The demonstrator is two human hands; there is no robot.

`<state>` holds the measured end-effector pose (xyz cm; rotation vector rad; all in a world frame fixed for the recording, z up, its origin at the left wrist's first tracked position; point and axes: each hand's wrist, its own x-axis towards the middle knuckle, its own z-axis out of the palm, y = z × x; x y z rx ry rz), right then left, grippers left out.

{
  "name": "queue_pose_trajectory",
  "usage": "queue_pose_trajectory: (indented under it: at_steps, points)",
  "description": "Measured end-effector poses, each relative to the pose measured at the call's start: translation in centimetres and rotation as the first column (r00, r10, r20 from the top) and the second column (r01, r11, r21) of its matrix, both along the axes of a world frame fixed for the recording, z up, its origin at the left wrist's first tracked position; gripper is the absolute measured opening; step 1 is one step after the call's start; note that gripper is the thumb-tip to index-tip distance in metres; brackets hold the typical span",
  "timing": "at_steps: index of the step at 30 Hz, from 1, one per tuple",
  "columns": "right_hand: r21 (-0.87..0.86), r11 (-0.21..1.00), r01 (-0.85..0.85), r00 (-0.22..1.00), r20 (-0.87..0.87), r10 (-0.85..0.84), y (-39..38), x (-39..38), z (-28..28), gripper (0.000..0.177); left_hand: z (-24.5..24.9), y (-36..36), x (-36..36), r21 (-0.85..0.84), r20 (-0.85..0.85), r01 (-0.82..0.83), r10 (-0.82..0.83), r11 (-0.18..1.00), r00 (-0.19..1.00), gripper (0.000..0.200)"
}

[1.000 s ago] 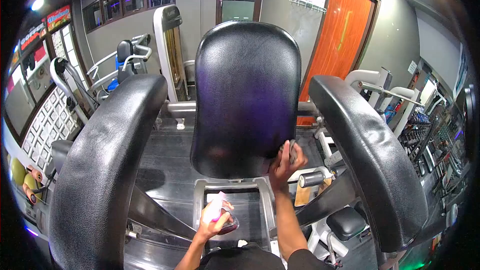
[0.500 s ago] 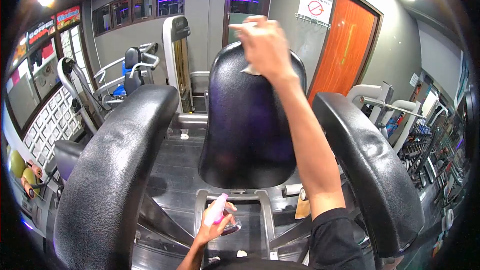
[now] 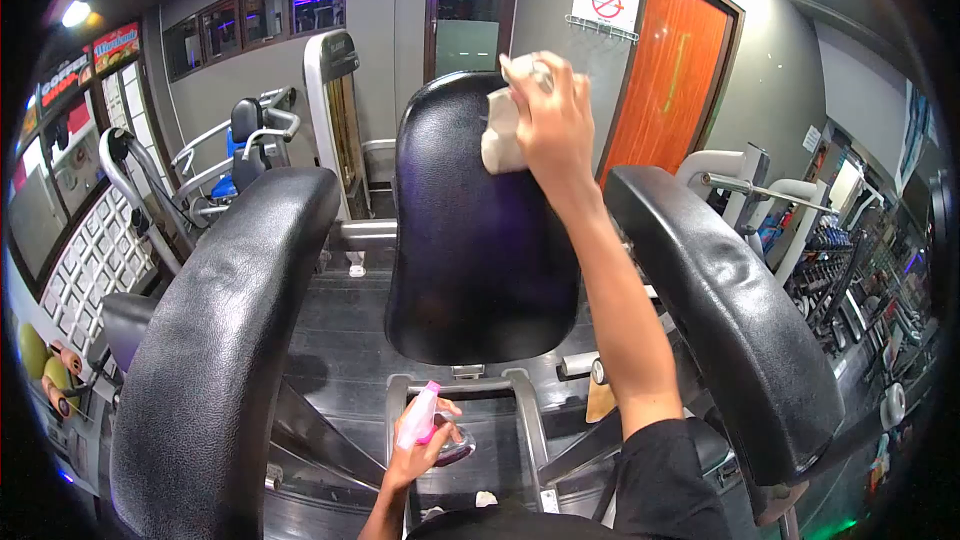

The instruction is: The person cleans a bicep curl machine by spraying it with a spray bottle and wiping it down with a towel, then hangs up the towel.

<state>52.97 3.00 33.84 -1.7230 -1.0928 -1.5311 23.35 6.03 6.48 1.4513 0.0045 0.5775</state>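
My right hand [image 3: 562, 135] grips a crumpled off-white cloth [image 3: 503, 140] at the upper right of a black padded backrest [image 3: 480, 260]. The cloth hangs from the fingers over the pad's upper edge; it seems to touch the surface, with slight motion blur. Lower down, my left hand [image 3: 412, 462] is wrapped around a spray bottle [image 3: 421, 415] with a pink and white head. The bottle's body is partly hidden by the fingers. This hand is below the backrest, over the grey metal frame [image 3: 535, 430].
Long black pads stand on the left [image 3: 230, 340] and right [image 3: 730, 310] of the backrest. Behind are a weight-stack machine [image 3: 330, 120], an orange door [image 3: 680, 70] and a no-smoking sign [image 3: 606, 2]. A dumbbell rack [image 3: 830, 240] is at far right.
My right hand has moved right and slightly down across the backrest's top, and more of the cloth shows. The view has shifted a little. My left hand still holds the spray bottle.
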Motion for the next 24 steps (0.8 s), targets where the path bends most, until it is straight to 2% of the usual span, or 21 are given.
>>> queue_pose_trajectory:
  at_steps: [3, 5, 7, 8, 9, 11, 13, 14, 16, 17, 19, 20, 23, 24]
  points:
    - [-0.011, 0.998, 0.056, 0.998, 0.011, -0.056, -2.4, -2.0, -5.6, 0.058, 0.0, -0.4, -0.2, 0.001, 0.008, 0.022, -0.022, 1.000, 1.000, 0.029]
    - [-0.033, 0.999, 0.039, 0.998, -0.049, -0.040, -3.5, -3.8, -10.0, 0.057, 0.1, -0.6, -0.4, -0.017, 0.013, 0.032, -0.032, 0.999, 0.999, 0.030]
    - [-0.027, 0.994, -0.107, 0.994, -0.023, 0.106, -4.4, -5.5, -14.6, 0.049, 0.1, -0.8, -0.8, -0.001, 0.019, 0.021, -0.021, 1.000, 1.000, 0.032]
    - [-0.094, 0.989, -0.114, 0.993, -0.036, 0.111, -5.3, -6.4, -17.1, 0.047, -0.8, -0.9, -0.9, -0.024, 0.040, 0.019, -0.018, 1.000, 0.999, 0.033]
    - [-0.175, 0.984, -0.042, 0.999, 0.010, 0.044, -5.9, -6.9, -20.1, 0.046, -1.1, -0.9, -1.1, -0.027, 0.038, 0.014, -0.013, 1.000, 0.999, 0.033]
    - [-0.208, 0.957, -0.201, 0.979, 0.000, 0.206, -7.1, -8.4, -24.8, 0.042, -1.5, -1.1, -1.8, 0.004, 0.026, 0.031, -0.031, 1.000, 0.999, 0.035]
    - [-0.544, 0.833, -0.096, 0.995, -0.041, 0.088, -9.3, -8.4, -28.2, 0.039, -1.5, -1.5, -2.5, 0.009, 0.025, 0.024, -0.024, 1.000, 0.999, 0.036]
    - [-0.544, 0.833, -0.103, 0.994, -0.041, 0.097, -9.4, -7.5, -28.8, 0.039, -1.4, -1.7, -2.8, 0.013, 0.028, 0.017, -0.017, 1.000, 0.999, 0.037]
    - [-0.410, 0.905, 0.117, 0.973, 0.229, -0.022, -9.1, -6.2, -29.4, 0.039, -1.8, -1.9, -3.1, 0.028, 0.019, -0.005, 0.004, 1.000, 1.000, 0.038]
    - [-0.412, 0.905, 0.103, 0.974, 0.225, -0.008, -8.7, -6.5, -27.7, 0.039, -2.0, -2.1, -3.5, 0.042, 0.004, -0.013, 0.013, 0.999, 1.000, 0.038]
    - [-0.430, 0.883, -0.189, 0.956, 0.126, 0.266, -7.5, -6.5, -22.3, 0.044, -1.6, -2.8, -3.8, -0.012, 0.017, -0.032, 0.032, 0.999, 0.999, 0.038]
    - [-0.427, 0.878, -0.217, 0.943, 0.141, 0.301, -6.7, -6.2, -21.7, 0.045, -1.4, -3.0, -3.9, -0.068, 0.031, -0.035, 0.037, 0.997, 0.999, 0.039]
    - [-0.497, 0.853, -0.163, 0.906, 0.267, 0.329, -5.5, -5.3, -17.8, 0.045, -1.3, -3.7, -3.8, -0.040, 0.019, -0.080, 0.081, 0.996, 0.997, 0.031]
    - [-0.420, 0.891, -0.172, 0.915, 0.266, 0.302, -4.4, -4.8, -15.9, 0.045, -1.2, -3.9, -3.7, -0.042, 0.022, -0.092, 0.093, 0.995, 0.995, 0.031]
